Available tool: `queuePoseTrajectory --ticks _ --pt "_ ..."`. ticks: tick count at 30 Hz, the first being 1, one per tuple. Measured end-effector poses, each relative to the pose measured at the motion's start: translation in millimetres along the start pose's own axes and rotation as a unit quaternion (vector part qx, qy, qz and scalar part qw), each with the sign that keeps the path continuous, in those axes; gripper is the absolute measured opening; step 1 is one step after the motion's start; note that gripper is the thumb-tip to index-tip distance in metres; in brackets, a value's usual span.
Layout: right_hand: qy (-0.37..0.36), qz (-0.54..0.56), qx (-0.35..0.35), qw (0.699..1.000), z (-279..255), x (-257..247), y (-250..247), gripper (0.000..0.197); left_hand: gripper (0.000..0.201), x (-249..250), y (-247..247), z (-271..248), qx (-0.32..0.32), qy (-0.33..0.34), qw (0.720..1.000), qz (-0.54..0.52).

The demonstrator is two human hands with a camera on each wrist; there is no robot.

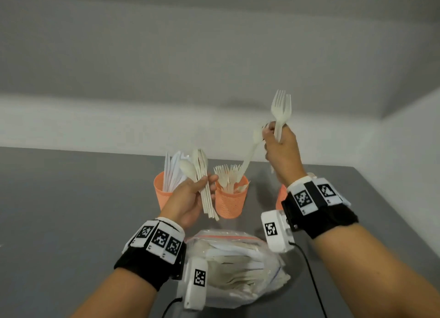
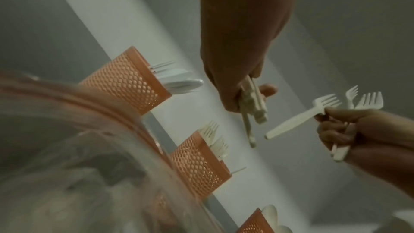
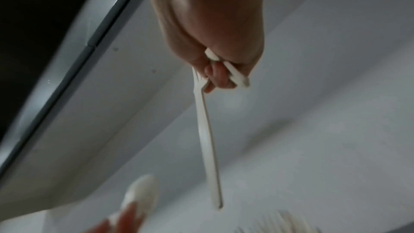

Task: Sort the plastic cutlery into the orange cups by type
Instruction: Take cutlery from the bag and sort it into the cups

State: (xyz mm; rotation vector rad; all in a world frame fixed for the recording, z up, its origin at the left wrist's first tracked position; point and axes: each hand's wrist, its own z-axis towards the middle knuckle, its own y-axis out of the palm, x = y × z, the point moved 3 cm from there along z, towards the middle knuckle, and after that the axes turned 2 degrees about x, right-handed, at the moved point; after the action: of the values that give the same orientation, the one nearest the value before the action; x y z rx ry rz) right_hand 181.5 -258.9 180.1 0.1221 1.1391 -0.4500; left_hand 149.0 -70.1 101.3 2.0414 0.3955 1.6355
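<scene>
My left hand (image 1: pixel 190 198) grips a bundle of cream plastic cutlery (image 1: pixel 202 175), spoon bowls up, in front of the cups; the bundle's handles (image 2: pixel 253 102) stick out below the fist. My right hand (image 1: pixel 281 148) is raised high and holds two forks (image 1: pixel 282 108) upright, while it pinches a third fork (image 1: pixel 250 155) whose handle hangs down toward the middle cup. Three orange mesh cups stand in a row: the left cup (image 1: pixel 162 194) holds knives, the middle cup (image 1: pixel 231 203) holds forks, and the right cup (image 1: pixel 282 194) is mostly hidden behind my wrist.
A clear zip bag (image 1: pixel 238 265) full of mixed cutlery lies on the grey table (image 1: pixel 71 210) between my forearms. White walls close the table's far side and right side. Cables run from both wrist cameras.
</scene>
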Motion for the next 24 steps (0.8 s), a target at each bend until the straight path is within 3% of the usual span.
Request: queuePoseTrajectory --ticks 2,5,10,12,14,16,19,24 --pt "-0.019 -0.013 0.03 0.999 9.4 10.1 1.8 0.011 0.045 1.2 -1.0 -0.3 -0.003 0.004 1.0 0.003" --pt "-0.039 -0.043 0.016 0.998 4.8 30.1 20.0 0.012 0.024 4.6 -1.1 1.3 0.001 0.018 1.0 0.015" --pt "-0.006 -0.187 -0.086 0.979 -7.9 75.6 50.0 0.012 0.014 7.3 -8.5 3.0 0.019 0.008 0.999 0.032" --pt "0.022 -0.229 -0.111 0.967 -3.9 79.0 50.8 0.024 0.015 7.4 -11.8 2.7 0.019 0.002 0.999 0.039" --pt "0.037 -0.191 -0.101 0.976 3.4 67.8 47.0 0.03 0.018 6.8 -13.8 2.1 0.013 0.002 0.999 0.043" --pt "0.049 -0.085 -0.083 0.992 12.0 55.5 44.8 0.022 0.019 6.3 -14.3 1.9 0.009 0.003 0.999 0.044" --pt "0.083 0.037 -0.073 0.993 16.4 52.9 49.6 0.015 0.02 6.3 -12.8 0.6 0.008 0.007 0.999 0.047" --pt "0.121 0.028 -0.103 0.987 6.2 76.5 60.8 0.02 0.019 8.2 -10.2 -2.6 -0.004 0.02 0.998 0.058"
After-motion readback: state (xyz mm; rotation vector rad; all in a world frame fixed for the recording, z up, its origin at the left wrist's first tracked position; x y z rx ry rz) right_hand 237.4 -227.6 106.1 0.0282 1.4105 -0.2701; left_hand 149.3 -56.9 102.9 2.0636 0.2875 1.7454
